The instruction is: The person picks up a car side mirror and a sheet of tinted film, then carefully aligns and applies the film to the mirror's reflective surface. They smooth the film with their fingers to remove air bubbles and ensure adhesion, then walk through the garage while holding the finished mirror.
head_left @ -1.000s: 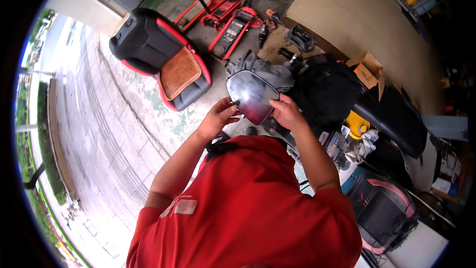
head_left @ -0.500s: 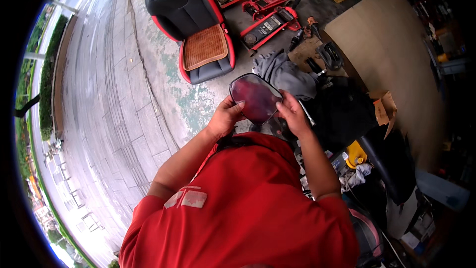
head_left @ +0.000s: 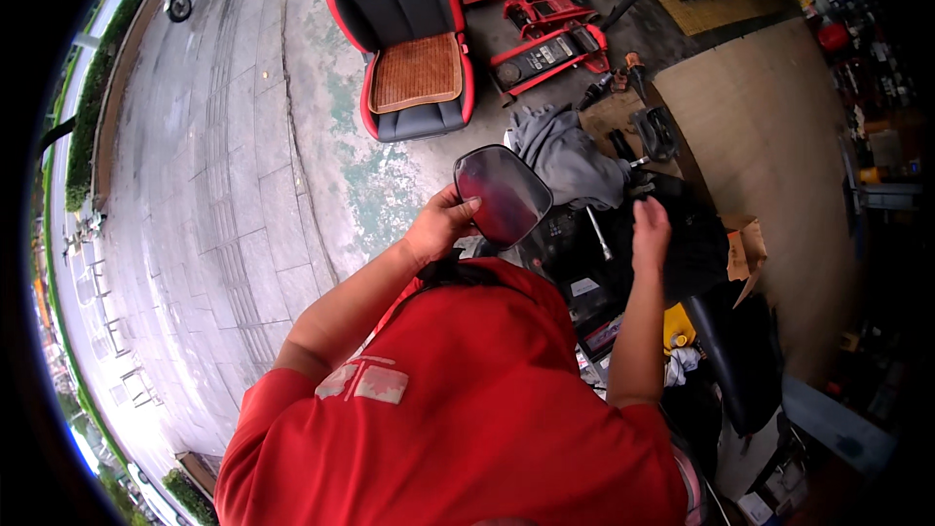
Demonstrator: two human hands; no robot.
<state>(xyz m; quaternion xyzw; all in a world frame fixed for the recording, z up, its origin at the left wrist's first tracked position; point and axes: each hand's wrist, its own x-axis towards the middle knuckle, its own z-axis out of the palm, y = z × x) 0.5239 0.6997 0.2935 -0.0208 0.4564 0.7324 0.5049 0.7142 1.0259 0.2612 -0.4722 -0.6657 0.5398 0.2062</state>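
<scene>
My left hand grips the lower left edge of a rounded, dark-rimmed mirror, its thumb lying on the glass. The mirror's face is turned up toward me and reflects the red of my shirt. Off to the right, my right hand is raised over black material, apart from the mirror. Its fingers point away from me, fairly straight, and nothing shows in them. Between the two hands lies a shiny metal rod-like tool, beside a crumpled grey cloth.
Ahead stands a black and red car seat with a woven brown mat. Red floor jacks with upright handles are to its right. A torn cardboard box and a long black padded piece lie at my right. Paving stretches along my left.
My right hand has let go of the mirror and moved right, over the black material. The left hand keeps hold of the mirror. The view has shifted slightly.
</scene>
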